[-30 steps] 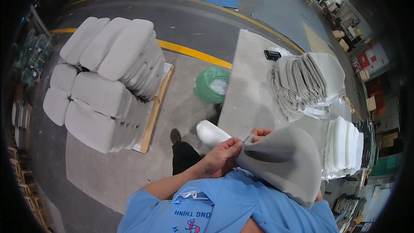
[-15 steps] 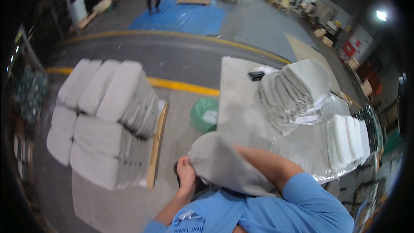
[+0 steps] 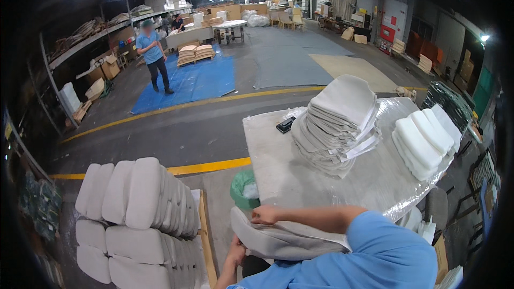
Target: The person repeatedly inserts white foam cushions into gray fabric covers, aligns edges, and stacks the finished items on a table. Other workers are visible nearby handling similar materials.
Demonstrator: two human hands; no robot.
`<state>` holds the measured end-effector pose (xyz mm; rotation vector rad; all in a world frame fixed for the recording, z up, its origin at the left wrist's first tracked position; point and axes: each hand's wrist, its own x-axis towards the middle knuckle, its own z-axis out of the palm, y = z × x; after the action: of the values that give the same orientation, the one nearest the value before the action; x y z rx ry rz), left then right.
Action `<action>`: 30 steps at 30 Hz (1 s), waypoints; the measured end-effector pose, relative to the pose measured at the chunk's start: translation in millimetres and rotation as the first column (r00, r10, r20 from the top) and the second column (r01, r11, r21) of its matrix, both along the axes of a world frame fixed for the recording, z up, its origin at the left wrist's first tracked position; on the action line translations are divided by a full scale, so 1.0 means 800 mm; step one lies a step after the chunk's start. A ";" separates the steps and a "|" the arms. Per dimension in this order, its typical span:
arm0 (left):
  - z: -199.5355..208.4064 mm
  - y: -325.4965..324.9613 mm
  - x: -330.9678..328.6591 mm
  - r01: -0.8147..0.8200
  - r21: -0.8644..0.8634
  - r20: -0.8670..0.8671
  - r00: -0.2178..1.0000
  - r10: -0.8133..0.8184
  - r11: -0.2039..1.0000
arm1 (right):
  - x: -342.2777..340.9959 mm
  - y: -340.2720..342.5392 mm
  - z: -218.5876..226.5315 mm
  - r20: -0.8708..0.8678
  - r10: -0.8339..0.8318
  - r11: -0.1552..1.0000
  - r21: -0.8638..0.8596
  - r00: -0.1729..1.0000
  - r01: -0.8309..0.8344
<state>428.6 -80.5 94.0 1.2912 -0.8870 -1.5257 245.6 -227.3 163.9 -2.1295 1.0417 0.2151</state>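
A grey fabric cushion cover [image 3: 294, 242] lies against my body, its rounded end pointing left and a fold running along its upper side. My right hand [image 3: 264, 214] is closed on the cover's upper edge near that end, with the forearm stretched across the fabric. On the lower left edge, my left hand [image 3: 236, 249] grips the same cover, partly hidden behind it. Whether padding fills the cover cannot be made out. Just beyond the right hand stands a green plastic bag [image 3: 243, 192] with white material inside.
A plastic-wrapped table [image 3: 273, 168] carries a tall pile of grey covers [image 3: 334, 123], white foam pads [image 3: 423, 142] and a small black object [image 3: 286, 124]. Grey cushions [image 3: 142, 198] are stacked on a wooden pallet [image 3: 206, 235] at left. Another person [image 3: 151, 56] stands on a blue floor sheet [image 3: 187, 88].
My view has tilted up toward the room. The right hand, hidden by the cover before, now shows on its upper edge. The cover lies flatter; my left hand still holds its left edge.
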 end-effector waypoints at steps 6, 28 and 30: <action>-0.001 -0.008 0.046 0.341 0.187 -0.165 0.935 -0.312 0.921 | -0.207 0.094 0.193 0.238 -0.204 0.750 0.662 0.950 -0.005; 0.025 -0.092 -0.006 0.569 0.114 -0.110 0.822 -0.559 0.814 | -0.275 0.227 0.258 0.571 -0.679 0.433 -0.197 0.462 0.880; 0.024 -0.097 0.003 0.623 0.148 -0.064 0.781 -0.622 0.768 | -0.271 0.235 0.258 0.544 -0.771 0.359 -0.060 0.332 0.931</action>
<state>430.7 -157.7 113.5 1.1469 -1.2941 -2.1594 29.0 -39.7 370.7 -1.4231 1.8866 -1.0428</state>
